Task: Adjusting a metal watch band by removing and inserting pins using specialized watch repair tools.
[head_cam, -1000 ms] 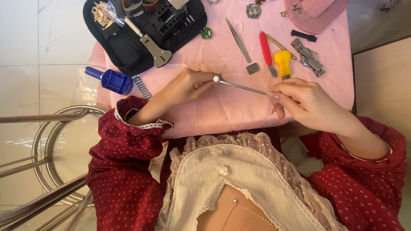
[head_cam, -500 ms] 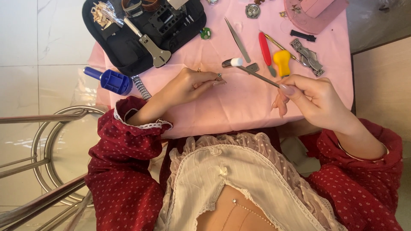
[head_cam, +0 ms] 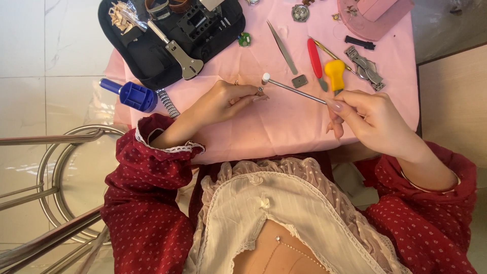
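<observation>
My right hand (head_cam: 368, 119) pinches the end of a thin metal rod with a small white head (head_cam: 294, 87); the head hovers just above my left fingertips. My left hand (head_cam: 225, 101) rests on the pink cloth (head_cam: 274, 127), fingers closed on a tiny metal part (head_cam: 260, 91) pressed against the cloth. Both wrists wear red dotted sleeves.
A black tool pouch (head_cam: 167, 35) lies at the back left with a metal wrench-like tool (head_cam: 177, 48). A blue tool (head_cam: 129, 94) and a metal bracelet piece (head_cam: 166, 102) sit at the left edge. Tweezers (head_cam: 283, 48), red and yellow handled tools (head_cam: 324, 63), a small grey block (head_cam: 299, 80), a watch case (head_cam: 300, 12) lie behind the hands. A steel stool (head_cam: 61, 182) stands left.
The rod's head lifted off the part in my left fingers, swung away toward the tools, then came back close above my left fingertips. My left hand stayed in place.
</observation>
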